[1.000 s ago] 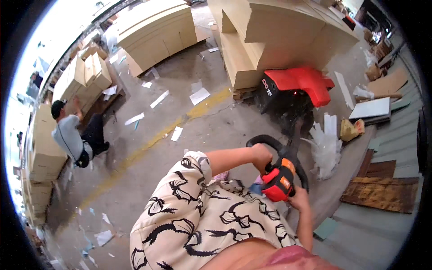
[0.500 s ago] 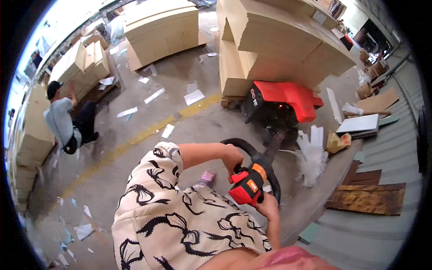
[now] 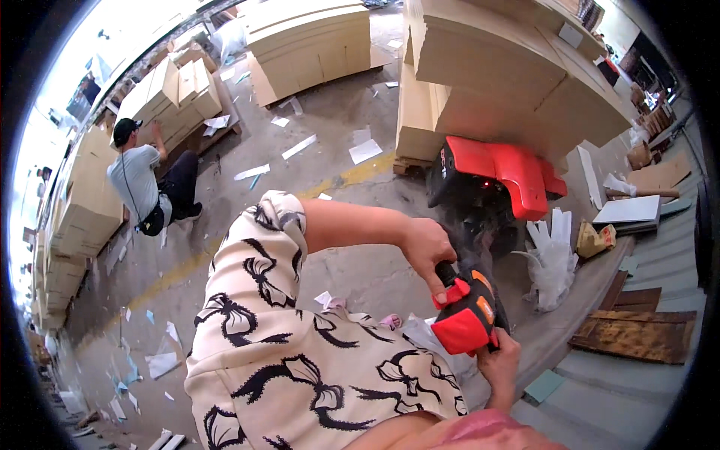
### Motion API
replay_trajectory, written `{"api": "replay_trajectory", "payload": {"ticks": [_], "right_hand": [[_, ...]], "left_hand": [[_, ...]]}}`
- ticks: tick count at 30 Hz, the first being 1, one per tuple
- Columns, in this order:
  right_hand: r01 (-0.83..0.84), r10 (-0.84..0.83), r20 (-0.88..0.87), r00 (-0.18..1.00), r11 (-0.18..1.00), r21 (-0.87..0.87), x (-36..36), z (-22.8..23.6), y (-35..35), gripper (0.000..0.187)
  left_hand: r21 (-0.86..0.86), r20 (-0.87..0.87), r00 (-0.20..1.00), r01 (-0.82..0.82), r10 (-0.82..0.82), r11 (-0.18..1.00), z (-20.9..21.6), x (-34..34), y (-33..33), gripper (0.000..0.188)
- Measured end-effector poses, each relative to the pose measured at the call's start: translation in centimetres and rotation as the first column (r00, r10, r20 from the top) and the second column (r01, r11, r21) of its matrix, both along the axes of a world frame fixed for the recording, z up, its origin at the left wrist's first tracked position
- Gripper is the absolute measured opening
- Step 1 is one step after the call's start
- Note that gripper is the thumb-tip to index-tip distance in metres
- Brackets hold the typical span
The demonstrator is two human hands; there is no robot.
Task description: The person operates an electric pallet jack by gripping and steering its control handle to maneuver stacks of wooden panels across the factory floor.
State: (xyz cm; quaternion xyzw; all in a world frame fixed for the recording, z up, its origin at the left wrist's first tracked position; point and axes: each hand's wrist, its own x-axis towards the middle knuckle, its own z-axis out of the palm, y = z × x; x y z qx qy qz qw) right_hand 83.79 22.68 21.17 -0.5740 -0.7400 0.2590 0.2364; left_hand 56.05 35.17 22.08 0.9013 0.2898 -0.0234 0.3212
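Note:
My left hand [image 3: 430, 251] is wrapped around the upper grip of a pallet truck's control handle [image 3: 466, 324], which is red and black with orange labels. My right hand [image 3: 499, 361] closes on the handle's near end; its fingers are partly hidden behind it. Ahead stands the red and black body of the powered pallet truck [image 3: 517, 176], with a small red light lit. Against its far side rises a tall stack of cream-coloured boards [image 3: 495, 97] on a wooden pallet [image 3: 411, 165]. The truck's forks are hidden under the load.
At left a person in a grey shirt [image 3: 139, 184] crouches beside board stacks [image 3: 161, 97]. Another stack [image 3: 311, 52] stands farther back. Paper scraps [image 3: 366, 151] litter the floor. To the right lie clear plastic wrap [image 3: 551, 277], wooden planks [image 3: 634, 336] and a corrugated metal wall [image 3: 660, 300].
The handle has swung toward the right and turned, with both hands still on it. My left arm is stretched farther out. The surroundings have shifted rightward in view.

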Motion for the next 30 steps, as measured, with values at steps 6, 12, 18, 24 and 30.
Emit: {"api": "replay_trajectory", "payload": {"ticks": [6,12,18,24,30], "right_hand": [[0.010,-0.006,0.114,0.993,0.999,-0.032,-1.4,1.3,-1.9,0.027],[0.028,-0.020,0.184,0.983,0.999,-0.042,-4.9,1.8,-3.6,0.027],[0.132,-0.188,0.224,0.956,0.961,0.245,-3.2,1.0,-4.9,0.059],[0.145,-0.268,0.325,0.907,0.923,0.356,16.0,-3.4,-6.9,0.043],[0.298,-0.342,0.026,0.939,0.852,0.430,18.4,0.6,-2.1,0.053]], "left_hand": [[0.046,0.036,0.994,0.103,-0.105,0.994,0.8,-2.1,-0.3,0.074],[0.018,-0.021,0.990,0.141,-0.141,0.990,1.1,-4.9,0.0,0.073],[-0.208,0.058,0.978,0.210,-0.202,0.955,1.7,-1.6,-0.8,0.078],[-0.514,0.037,0.987,0.151,-0.154,0.844,1.5,9.7,-5.4,0.094],[-0.687,0.031,0.997,-0.034,0.076,0.726,4.3,15.3,-4.8,0.094]]}}
